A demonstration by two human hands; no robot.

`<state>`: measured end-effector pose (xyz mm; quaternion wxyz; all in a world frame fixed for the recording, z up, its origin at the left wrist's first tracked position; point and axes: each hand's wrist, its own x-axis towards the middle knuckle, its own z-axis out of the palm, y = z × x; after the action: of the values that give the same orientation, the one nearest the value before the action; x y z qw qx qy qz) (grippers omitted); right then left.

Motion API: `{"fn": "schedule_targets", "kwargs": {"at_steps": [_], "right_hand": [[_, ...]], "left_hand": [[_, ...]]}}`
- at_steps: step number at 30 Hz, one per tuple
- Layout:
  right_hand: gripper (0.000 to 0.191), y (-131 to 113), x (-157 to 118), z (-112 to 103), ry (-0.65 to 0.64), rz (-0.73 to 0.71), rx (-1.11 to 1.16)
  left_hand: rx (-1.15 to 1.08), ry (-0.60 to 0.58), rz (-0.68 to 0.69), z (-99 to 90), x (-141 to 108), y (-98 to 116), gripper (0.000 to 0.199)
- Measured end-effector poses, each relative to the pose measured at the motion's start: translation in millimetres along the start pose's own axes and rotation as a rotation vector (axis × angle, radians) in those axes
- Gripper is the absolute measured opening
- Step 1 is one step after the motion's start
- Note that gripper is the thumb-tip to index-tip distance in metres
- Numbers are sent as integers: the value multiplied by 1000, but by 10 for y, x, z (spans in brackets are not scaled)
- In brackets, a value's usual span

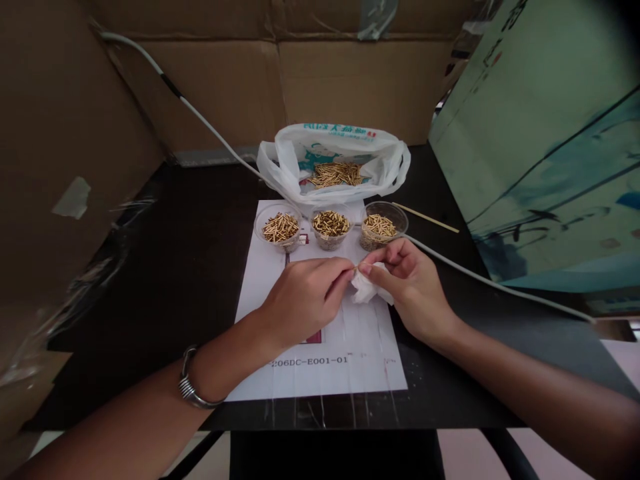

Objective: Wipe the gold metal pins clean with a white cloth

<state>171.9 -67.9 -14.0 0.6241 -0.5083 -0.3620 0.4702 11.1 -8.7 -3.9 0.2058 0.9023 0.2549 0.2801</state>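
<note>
Black worktop [200, 233]: near edge bare of cups, with a white printed sheet [365, 373] lying on it; the left forearm, wearing a metal bracelet [193, 390], covers part of the print.
Left hand [307, 293]: closed to a pinch, thumb and forefinger meeting on a tiny brass-coloured pin [356, 268].
Right hand [417, 287]: thumb and forefinger pinched on a crumpled white tissue [367, 290] beside the left fingertips; whether it also grips the pin cannot be told.
Pin position: above the sheet, between the two hands, in front of the cups.
Stage: judged mid-handling; this pin is not yet in any container, and which heaps are finished cannot be told.
Clear cups: left [259, 227], middle [329, 245] and right [400, 217], in a row, each bearing a heap of pins; the right hand overlaps the right cup's front, contact uncertain.
Pale cable [215, 133]: runs behind the cups and out to the right, a likely snag.
Thin stick [430, 219]: right of the right cup.
White plastic bag [330, 195]: behind the cups, open, with a further pile [337, 175] of pins inside.
Cardboard [350, 87]: upright backdrop, limiting reach beyond the bag.
</note>
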Motion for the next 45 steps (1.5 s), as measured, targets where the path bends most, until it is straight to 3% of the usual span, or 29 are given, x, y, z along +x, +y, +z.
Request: {"fn": "schedule_targets", "kwargs": {"at_steps": [11,19,25,45], "right_hand": [[35,-46,-49,9,-43,-72,20],[37,-67,-56,37,-25,-61,-18],[37,-30,-47,43,-17,13,84],[36,8,-77,68,-2,-28,44]], "left_hand": [[-174,-52,-5,-55,16,28,15],[-157,1,-9,-34,-20,37,16],[-149,-3,19,-12,-9,15,16],[-146,50,-19,4,-56,68,14]]}}
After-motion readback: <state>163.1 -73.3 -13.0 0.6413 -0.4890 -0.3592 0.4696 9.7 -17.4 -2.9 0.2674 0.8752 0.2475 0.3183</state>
